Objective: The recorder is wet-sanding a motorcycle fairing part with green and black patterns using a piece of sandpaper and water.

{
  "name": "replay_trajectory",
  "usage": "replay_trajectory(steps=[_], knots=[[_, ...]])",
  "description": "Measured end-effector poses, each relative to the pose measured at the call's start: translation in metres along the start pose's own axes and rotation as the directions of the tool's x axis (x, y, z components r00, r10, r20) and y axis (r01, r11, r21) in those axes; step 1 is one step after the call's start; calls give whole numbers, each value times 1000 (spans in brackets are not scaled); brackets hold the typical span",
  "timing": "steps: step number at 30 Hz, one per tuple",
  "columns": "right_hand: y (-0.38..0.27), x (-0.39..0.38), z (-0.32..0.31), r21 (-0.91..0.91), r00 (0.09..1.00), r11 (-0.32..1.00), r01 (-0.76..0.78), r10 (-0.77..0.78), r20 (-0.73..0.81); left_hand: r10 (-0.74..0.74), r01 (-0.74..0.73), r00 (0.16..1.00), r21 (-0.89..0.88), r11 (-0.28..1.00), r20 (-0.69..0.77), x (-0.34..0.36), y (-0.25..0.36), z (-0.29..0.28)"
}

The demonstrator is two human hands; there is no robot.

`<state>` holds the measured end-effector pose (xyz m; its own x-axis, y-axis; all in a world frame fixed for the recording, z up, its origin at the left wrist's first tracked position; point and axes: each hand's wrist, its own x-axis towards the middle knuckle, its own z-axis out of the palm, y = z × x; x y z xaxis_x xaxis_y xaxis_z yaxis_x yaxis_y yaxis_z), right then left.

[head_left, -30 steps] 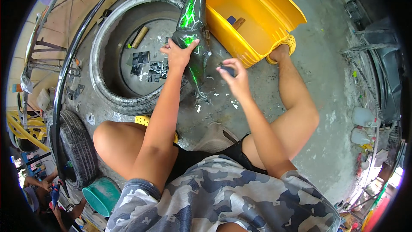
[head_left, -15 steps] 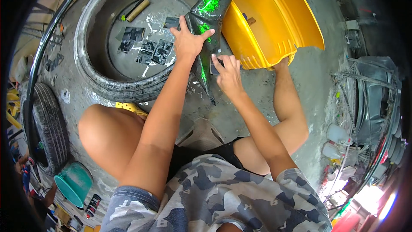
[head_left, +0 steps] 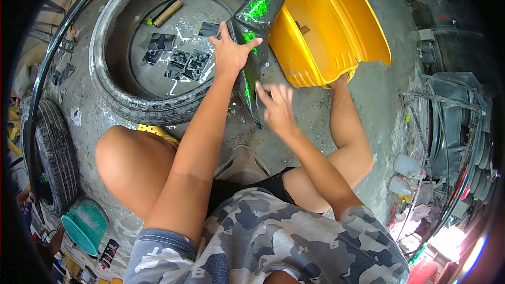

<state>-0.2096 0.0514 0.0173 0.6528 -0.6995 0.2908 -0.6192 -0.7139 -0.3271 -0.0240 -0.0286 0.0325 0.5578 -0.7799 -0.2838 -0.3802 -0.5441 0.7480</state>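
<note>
A glossy dark molded panel (head_left: 263, 0) with bright green crackle patches lies diagonally across the right rim of a tire (head_left: 113, 89). My left hand (head_left: 231, 55) holds the panel around its middle, thumb and fingers splayed over it. Beside the panel's lower section is my right hand (head_left: 279, 110), fingertips at its right edge and slightly blurred; whatever is between the fingers is hidden. Inside the tire lie several dark patterned squares (head_left: 160, 42) and a tan cylinder (head_left: 168, 13).
A yellow open bin (head_left: 313, 47) stands at upper right, by my foot. Another tire (head_left: 58, 158), a curved black tube (head_left: 52, 58) and a teal bucket (head_left: 84, 226) are at left. Jugs (head_left: 405, 165) and stacked dark parts (head_left: 452, 121) line the right.
Since a second ago, the panel has shifted rightward in view and tilted. My right hand moved onto the panel's edge with a small dark pad, then slid down along it; the pad is now hidden.
</note>
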Motion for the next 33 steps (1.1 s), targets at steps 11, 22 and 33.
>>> replay_trajectory(steps=[11, 22, 33], knots=[[3, 18, 3, -38, 988, 988, -147, 144, -61, 61, -59, 998, -103, 993, 18, 1, -2, 8], [1, 16, 9, -50, 982, 982, -183, 180, -61, 55, -55, 998, -39, 998, -20, 2, -3, 10], [-18, -2, -5, -24, 990, 992, -124, 125, 57, 53, -51, 998, -83, 995, 17, 6, -9, 7]])
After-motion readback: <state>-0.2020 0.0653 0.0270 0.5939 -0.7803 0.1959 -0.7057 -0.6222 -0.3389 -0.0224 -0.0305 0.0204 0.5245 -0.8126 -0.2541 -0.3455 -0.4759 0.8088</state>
